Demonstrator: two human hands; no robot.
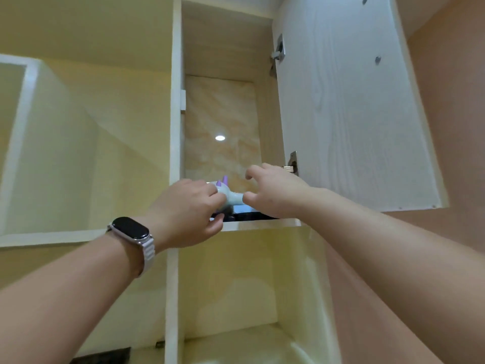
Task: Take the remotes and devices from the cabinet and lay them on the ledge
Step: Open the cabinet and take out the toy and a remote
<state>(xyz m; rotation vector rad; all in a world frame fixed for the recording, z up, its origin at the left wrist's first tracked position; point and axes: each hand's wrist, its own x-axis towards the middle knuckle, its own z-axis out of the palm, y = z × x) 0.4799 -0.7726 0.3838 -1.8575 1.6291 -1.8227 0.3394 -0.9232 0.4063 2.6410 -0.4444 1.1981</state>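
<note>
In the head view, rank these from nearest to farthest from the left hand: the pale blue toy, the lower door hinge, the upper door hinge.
1. Pale blue toy: touching the left hand, on the cabinet shelf.
2. Lower door hinge: to the right, beyond the right hand.
3. Upper door hinge: high up on the open door's edge.

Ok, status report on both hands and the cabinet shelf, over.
Left hand fingers closed on pale blue toy-like device with purple ears. Right hand open beside it. Flat black device on shelf. White cabinet door open.
</note>
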